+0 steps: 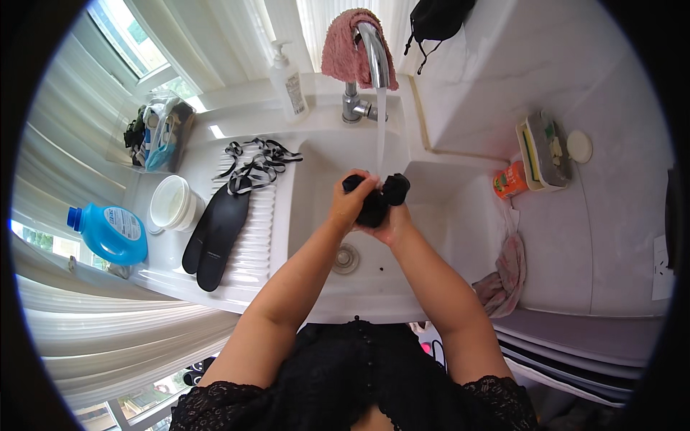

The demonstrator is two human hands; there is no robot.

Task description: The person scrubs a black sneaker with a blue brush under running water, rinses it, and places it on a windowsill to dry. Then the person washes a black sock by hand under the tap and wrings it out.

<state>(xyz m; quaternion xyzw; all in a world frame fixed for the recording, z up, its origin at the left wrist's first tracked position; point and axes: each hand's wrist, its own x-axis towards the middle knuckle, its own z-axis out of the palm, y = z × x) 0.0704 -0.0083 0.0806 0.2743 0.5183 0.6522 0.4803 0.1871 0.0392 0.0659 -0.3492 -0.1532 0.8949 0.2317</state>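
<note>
White sink basin (431, 237) lies below; a black cloth (377, 201) is gripped between both closed hands, left hand (350, 205) and right hand (392, 221), directly under the water stream (381, 129). Black insoles (215, 233) are left on the drainboard.

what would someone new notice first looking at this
Most striking is the pair of hands at the centre: the left hand and right hand together squeeze a small black cloth item under the stream of water running from the chrome tap into the white sink. To the left, two black insoles lie on the ribbed drainboard, with a blue detergent bottle lying on its side beyond them.
</note>
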